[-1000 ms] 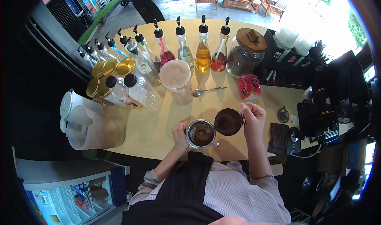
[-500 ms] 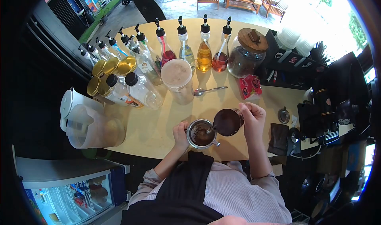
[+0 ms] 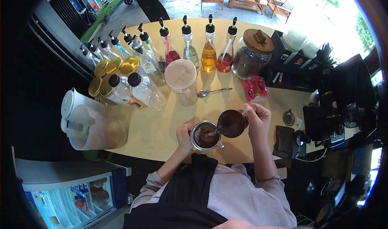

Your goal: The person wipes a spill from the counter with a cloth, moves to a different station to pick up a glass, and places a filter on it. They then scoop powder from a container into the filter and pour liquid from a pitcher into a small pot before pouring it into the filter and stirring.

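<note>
My left hand (image 3: 184, 137) is closed on the left side of a round metal cup (image 3: 219, 143), which holds dark brown liquid with pale bubbles; a small part juts from its rim at the lower right. My right hand (image 3: 258, 118) grips the handle of a small dark pitcher (image 3: 232, 124). The pitcher is tilted left over the cup, and a thin stream runs from its lip into the brown liquid. Beyond the hands, a metal spoon (image 3: 216, 92) lies beside a tall clear container (image 3: 184, 91) with a pale lid.
Pump bottles (image 3: 209, 55) line the back of the counter (image 3: 149, 136). A wooden-lidded jar (image 3: 250, 61) and a red packet (image 3: 255, 88) stand at back right. Plastic jugs (image 3: 95, 128) are at left, a folded dark cloth (image 3: 283, 141) at right. A glass-fronted fridge (image 3: 72, 200) sits lower left.
Both hands hold almost the same pose, and the stream still runs from the pitcher into the cup. The whole view has shifted very slightly.
</note>
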{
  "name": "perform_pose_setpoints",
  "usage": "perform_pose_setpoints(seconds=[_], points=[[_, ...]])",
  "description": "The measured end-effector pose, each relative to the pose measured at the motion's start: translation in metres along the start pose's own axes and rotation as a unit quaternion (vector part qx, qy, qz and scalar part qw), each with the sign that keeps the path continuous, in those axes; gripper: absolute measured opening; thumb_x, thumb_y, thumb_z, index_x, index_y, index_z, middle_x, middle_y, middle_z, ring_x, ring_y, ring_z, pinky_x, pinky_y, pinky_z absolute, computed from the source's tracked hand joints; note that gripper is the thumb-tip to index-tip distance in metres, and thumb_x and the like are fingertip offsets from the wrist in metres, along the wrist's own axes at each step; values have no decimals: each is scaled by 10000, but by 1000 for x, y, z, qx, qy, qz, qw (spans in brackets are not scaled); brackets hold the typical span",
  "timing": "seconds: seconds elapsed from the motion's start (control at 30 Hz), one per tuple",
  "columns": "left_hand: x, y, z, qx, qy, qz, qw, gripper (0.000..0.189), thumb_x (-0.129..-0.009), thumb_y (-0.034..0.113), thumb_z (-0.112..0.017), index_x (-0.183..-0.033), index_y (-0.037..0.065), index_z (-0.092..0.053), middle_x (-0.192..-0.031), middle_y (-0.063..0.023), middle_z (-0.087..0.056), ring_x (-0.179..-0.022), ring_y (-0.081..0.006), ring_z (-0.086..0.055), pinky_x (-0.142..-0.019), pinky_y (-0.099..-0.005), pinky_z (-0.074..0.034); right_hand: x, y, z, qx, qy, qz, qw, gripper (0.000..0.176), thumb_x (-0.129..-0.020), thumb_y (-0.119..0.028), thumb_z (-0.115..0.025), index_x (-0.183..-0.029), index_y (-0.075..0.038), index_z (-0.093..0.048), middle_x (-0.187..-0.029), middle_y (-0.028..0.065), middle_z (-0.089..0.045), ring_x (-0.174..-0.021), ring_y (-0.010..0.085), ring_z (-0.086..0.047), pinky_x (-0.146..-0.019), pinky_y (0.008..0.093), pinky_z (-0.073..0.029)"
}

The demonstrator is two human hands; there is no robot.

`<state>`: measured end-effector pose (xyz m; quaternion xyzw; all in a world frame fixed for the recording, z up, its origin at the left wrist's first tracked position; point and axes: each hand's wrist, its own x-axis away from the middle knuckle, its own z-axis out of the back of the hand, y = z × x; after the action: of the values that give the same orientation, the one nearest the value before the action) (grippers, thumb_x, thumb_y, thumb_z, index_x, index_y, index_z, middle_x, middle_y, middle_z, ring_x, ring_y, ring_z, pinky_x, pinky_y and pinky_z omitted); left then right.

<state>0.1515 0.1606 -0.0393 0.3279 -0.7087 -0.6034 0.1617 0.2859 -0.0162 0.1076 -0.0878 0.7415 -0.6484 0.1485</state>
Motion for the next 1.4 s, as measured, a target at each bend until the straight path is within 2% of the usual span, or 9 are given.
perform_pose_setpoints(seconds=[0.07,0.37,0.43,0.47,0.53,0.87,0.97,1.07,1.4], points=[[0,-1,1,-19,-2,6,1000,464,-996,256,-313,-565,85,-339,-552,22,-370,-526,-80,-332,-485,-279,-263,-1,-4,-2,3,-1,-2,1000,394,-908,-63,-624,-585,-75,-398,-581,-100,-373,-550,-10,-306,-487,215,-208],[1,-2,0,-7,4,13,1000,460,-994,264,-318,-565,100,-327,-558,33,-353,-518,-65,-327,-474,-269,-245,-7,-12,-5,10,-20,24,999,387,-906,-69,-630,-594,-73,-400,-590,-102,-366,-569,-10,-308,-496,216,-216],[0,0,0,-14,4,9,1000,464,-995,268,-319,-563,102,-323,-556,33,-352,-518,-64,-325,-473,-268,-245,-8,-14,-6,24,-23,16,999,404,-906,-47,-608,-562,-77,-398,-541,-50,-432,-514,21,-453,-490,194,-325],[0,0,0,-22,3,5,1000,467,-997,272,-320,-561,104,-319,-555,34,-350,-517,-63,-323,-473,-267,-246,-7,-15,-7,25,-23,16,999,404,-906,-47,-608,-562,-77,-398,-541,-50,-432,-514,21,-453,-490,194,-325],[1,-1,-1,-17,10,8,1000,470,-997,273,-321,-559,104,-318,-552,33,-348,-516,-65,-322,-472,-268,-245,-6,-15,-9,12,-26,27,999,391,-903,-70,-633,-596,-69,-392,-592,-101,-362,-576,-9,-307,-503,216,-213],[-1,2,-3,-41,7,-40,998,470,-997,256,-316,-558,91,-308,-535,21,-351,-519,-87,-313,-499,-289,-263,-6,-18,-11,15,-34,28,999,388,-905,-73,-634,-594,-67,-403,-588,-100,-365,-572,-10,-307,-499,212,-216],[-2,-1,-1,-28,2,-42,999,503,-1003,257,-321,-544,52,-334,-528,-12,-351,-511,-108,-317,-504,-312,-239,-5,-19,-11,2,-36,27,999,391,-907,-76,-636,-594,-67,-402,-586,-99,-364,-567,-10,-304,-494,211,-210],[0,5,-2,-23,9,-6,1000,505,-1004,259,-318,-543,51,-334,-529,-15,-353,-509,-113,-314,-508,-315,-242,-4,-16,-8,16,-36,27,999,394,-909,-78,-635,-594,-68,-399,-585,-99,-364,-565,-11,-302,-491,212,-205],[-1,5,-3,-14,5,-8,1000,498,-1003,258,-324,-547,56,-332,-541,-5,-345,-516,-100,-302,-501,-311,-228,-4,-17,-7,18,-27,22,999,387,-908,-71,-631,-597,-66,-400,-592,-101,-368,-573,-10,-307,-497,214,-213]])
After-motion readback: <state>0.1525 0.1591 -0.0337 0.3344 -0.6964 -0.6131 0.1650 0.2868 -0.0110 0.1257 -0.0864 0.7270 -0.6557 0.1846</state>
